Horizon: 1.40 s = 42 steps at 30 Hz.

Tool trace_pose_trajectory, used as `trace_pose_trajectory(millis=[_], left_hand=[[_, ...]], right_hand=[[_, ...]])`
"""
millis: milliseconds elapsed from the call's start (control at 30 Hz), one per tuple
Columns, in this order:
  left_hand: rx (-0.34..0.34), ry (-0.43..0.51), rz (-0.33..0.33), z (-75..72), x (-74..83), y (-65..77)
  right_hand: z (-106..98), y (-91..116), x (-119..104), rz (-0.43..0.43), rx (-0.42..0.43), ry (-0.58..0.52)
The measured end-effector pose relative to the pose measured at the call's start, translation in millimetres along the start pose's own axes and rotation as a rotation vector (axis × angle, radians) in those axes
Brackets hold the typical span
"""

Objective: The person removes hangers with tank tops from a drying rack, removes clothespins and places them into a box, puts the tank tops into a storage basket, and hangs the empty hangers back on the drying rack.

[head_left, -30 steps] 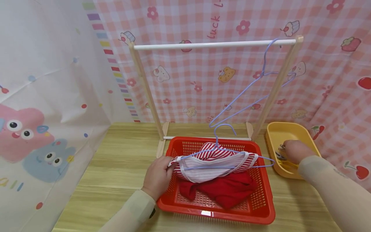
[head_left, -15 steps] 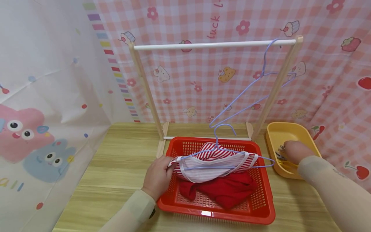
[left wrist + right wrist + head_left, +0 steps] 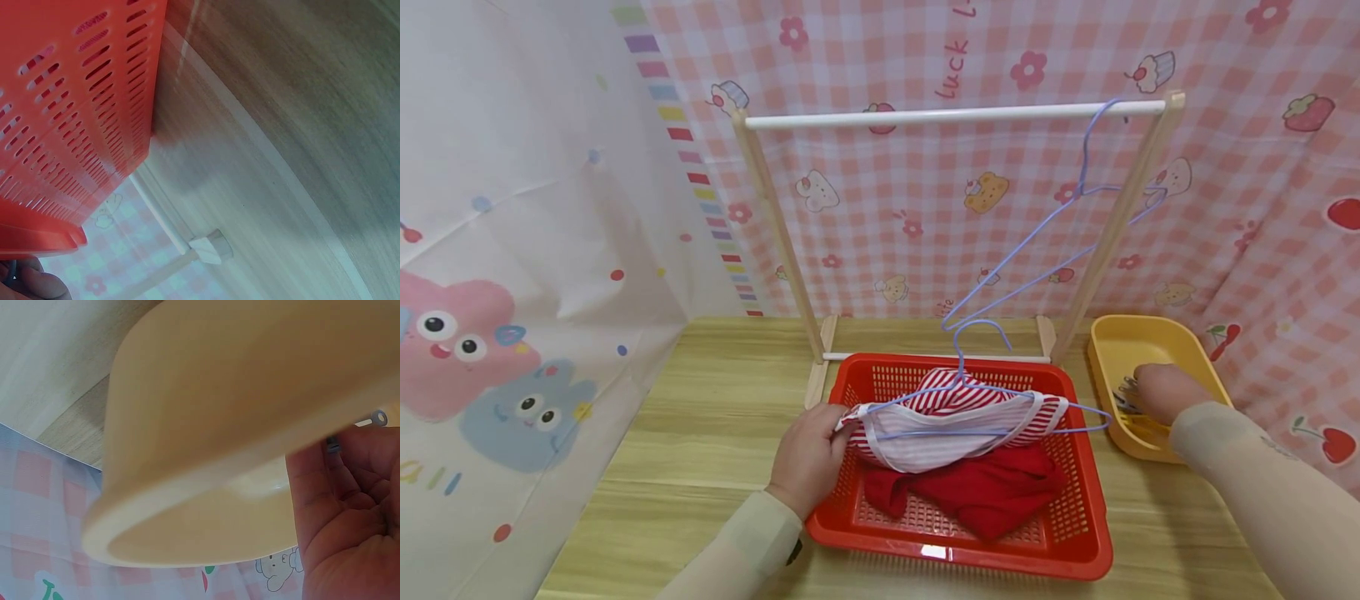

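My left hand pinches the left shoulder of a red-and-white striped garment together with the end of a lilac wire hanger. The hanger lies inside the garment, its right end bare, over the red basket. Beneath it, a dark red garment lies crumpled in the basket. Over to the right, my right hand reaches down into a yellow tray, fingers curled among several grey clothespins. In the right wrist view, a grey clothespin shows between the fingers.
A wooden rack with a white rod stands behind the basket. From the rod's right end hangs a second lilac hanger with nothing on it. A checked pink cloth backs the wood-grain table.
The grey clothespins beside the right hand have shifted slightly. The left hand, striped garment and hanger stay where they were.
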State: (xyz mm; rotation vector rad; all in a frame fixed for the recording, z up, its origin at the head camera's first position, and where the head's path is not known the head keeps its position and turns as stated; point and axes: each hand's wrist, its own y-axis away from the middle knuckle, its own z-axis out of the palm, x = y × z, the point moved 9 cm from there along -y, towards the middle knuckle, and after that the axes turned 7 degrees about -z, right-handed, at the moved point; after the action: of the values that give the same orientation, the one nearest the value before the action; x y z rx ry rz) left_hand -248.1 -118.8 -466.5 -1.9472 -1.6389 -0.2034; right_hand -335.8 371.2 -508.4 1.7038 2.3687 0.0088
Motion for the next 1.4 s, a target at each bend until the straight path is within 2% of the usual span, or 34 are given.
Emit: trace_pose_trajectory(millis=[600, 767, 1100, 1400], left_hand=[[-0.005, 0.004, -0.001, -0.2, 0.5, 0.1], [-0.014, 0.007, -0.004, 0.2, -0.2, 0.0], [-0.006, 0.006, 0.006, -0.7, 0.8, 0.5], [-0.02, 0.018, -0.014, -0.9, -0.5, -0.3]], right_hand=[[0.8, -0.8, -0.9, -0.031, -0.015, 0.037], [2.5, -0.7, 1.0, -0.017, -0.024, 0.023], [1.8, 0.3, -5.8, -0.09, 0.043, 0.09], [3.4, -1.5, -4.9, -0.083, 0.022, 0.09]])
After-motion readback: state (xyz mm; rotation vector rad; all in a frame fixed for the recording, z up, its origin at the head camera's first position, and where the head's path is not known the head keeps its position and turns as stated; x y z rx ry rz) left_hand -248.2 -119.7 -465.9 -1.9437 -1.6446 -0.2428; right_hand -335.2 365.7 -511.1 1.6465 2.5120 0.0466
